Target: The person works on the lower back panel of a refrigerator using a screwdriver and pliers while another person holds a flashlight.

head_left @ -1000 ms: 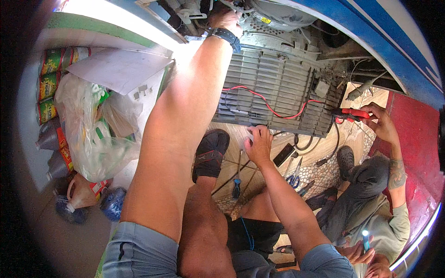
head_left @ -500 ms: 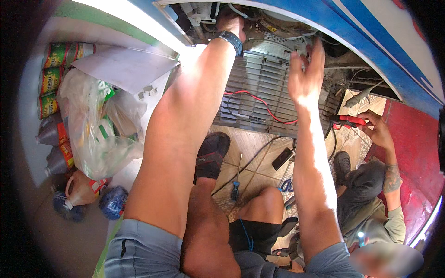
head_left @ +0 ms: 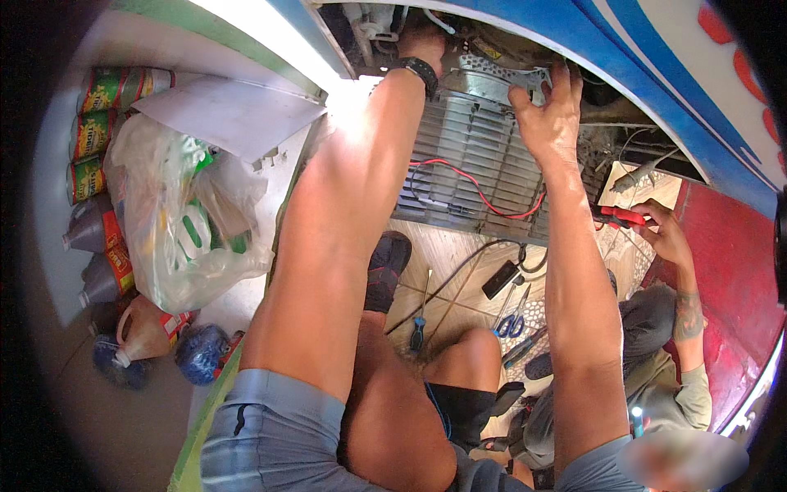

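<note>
My left hand (head_left: 422, 45) reaches into the open machine compartment at the top, past a dark watch; its fingers are hidden among pipes and shadow. To its right, my right hand (head_left: 553, 123) is at the end of a grey perforated metal strip (head_left: 492, 67), thumb and bent fingers apart; some fingertips are lost in the dark behind it. Below both hands lies a finned metal grille (head_left: 471, 135), with a red wire (head_left: 479, 193) looping across it and passing under my right forearm. White pipes (head_left: 379, 31) show left of my left hand.
At right, another person's hand (head_left: 660, 230) holds a red-and-black tool (head_left: 619, 216). A screwdriver (head_left: 418, 328), blue-handled scissors (head_left: 510, 325) and a black box (head_left: 500, 280) lie on the tiles. A plastic bag (head_left: 160, 238) and bottles (head_left: 147, 332) stand at left. A blue-white panel (head_left: 639, 90) arches above.
My right hand has moved slightly up and right, its fingers bending at the metal strip. My left hand has shifted slightly right, still inside the compartment. The view has shifted a little.
</note>
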The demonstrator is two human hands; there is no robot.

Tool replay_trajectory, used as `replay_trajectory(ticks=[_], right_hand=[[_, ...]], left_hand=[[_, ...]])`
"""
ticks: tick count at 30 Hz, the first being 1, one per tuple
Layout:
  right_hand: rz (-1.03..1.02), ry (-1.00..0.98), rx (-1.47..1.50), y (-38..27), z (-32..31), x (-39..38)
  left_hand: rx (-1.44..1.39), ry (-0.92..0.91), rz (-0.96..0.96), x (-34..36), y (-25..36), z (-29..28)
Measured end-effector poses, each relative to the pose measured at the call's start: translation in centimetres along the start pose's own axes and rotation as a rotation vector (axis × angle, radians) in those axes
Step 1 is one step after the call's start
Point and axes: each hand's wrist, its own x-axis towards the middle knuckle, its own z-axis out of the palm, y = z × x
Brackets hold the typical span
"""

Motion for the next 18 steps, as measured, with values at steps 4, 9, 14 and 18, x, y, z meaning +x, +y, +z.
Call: replay_trajectory(ticks=[4,9,14,18], right_hand=[[-0.01,-0.004,0.02,-0.5,-0.3,0.1],[0.064,-0.092,0.02,1.3,-2.2,-1.2],[0.173,-0.087,0.086,-0.6,-0.1,-14.2],[0.505,-0.355,0.068,-1.6,0.3,-30.7]], left_hand=[[-0.059,0.185,0.028,-0.5,-1.0,0.9],[-0.469,0.218,-0.052,-0.9,1.1,1.8],[-1.283,0.64,-0.06,-2.8,1.9,4.3],[-2.098,0.425,-0.121,-8.4,4.3,2.4]])
